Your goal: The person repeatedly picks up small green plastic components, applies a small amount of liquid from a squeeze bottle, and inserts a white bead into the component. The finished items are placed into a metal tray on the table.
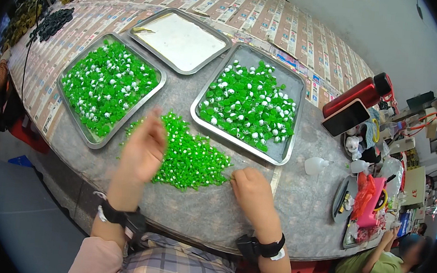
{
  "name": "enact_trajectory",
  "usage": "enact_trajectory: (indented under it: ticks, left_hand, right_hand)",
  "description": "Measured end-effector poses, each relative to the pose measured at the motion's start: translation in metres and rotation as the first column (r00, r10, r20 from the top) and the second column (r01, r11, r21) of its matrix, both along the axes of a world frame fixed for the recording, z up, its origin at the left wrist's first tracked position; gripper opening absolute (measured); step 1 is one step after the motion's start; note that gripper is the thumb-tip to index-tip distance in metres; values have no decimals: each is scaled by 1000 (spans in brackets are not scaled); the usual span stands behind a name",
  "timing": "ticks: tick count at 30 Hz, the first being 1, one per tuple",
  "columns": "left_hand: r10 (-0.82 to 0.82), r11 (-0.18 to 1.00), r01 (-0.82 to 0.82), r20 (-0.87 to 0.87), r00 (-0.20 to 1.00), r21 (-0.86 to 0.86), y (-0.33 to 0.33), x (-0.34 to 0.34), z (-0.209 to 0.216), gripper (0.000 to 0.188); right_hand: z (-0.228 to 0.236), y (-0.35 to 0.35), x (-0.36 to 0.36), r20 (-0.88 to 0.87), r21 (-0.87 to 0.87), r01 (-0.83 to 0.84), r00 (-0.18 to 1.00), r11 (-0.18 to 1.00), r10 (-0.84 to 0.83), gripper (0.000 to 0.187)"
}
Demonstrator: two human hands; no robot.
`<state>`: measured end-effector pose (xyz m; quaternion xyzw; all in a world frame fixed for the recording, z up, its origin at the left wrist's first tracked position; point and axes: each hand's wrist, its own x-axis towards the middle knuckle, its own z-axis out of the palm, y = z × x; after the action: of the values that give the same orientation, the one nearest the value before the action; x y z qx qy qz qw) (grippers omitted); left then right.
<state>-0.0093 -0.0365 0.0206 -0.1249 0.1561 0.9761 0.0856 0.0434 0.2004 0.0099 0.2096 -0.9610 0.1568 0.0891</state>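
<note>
A loose pile of small green pieces with white dots (190, 157) lies directly on the grey tabletop. My left hand (146, 146) is raised over the pile's left side, its fingers smeared by motion, so whether it holds anything is unclear. At the right edge of the pile, my right hand (252, 191) has its fingers closed together; what is between the fingertips is too small to make out. Beyond the pile, a left metal tray (94, 144) and a right metal tray (239, 137) each hold larger green pieces mixed with white, black-dotted beads.
Behind these trays sits a metal tray with a white bottom (185, 40). To the right are a red bottle (354, 96), a phone (346, 117), a white squeeze bottle (315, 166) and a pink holder (372, 204). A co-worker in green (381, 268) sits at the lower right.
</note>
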Motion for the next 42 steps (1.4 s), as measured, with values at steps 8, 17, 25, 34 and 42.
enact_trajectory:
  ticks: [8, 17, 25, 34, 42]
  left_hand:
    - [-617, 760, 601, 15, 787, -247, 68, 44, 0, 23]
    - [-742, 668, 736, -35, 669, -111, 81, 54, -6, 29]
    - [-564, 775, 556, 69, 823, -300, 82, 43, -5, 16]
    - [-577, 740, 557, 70, 813, -377, 83, 37, -10, 13]
    - [-585, 734, 571, 86, 807, -368, 78, 37, -10, 16]
  right_hand:
    - [13, 2, 7, 98, 157, 43, 993, 987, -59, 8]
    - [50, 2, 13, 303, -612, 193, 953, 767, 2, 13]
    - [54, 43, 20, -38, -667, 304, 898, 680, -439, 10]
    - [-21, 166, 5, 96, -489, 697, 641, 525, -761, 48]
    - [45, 88, 1, 131, -936, 269, 864, 226, -486, 35]
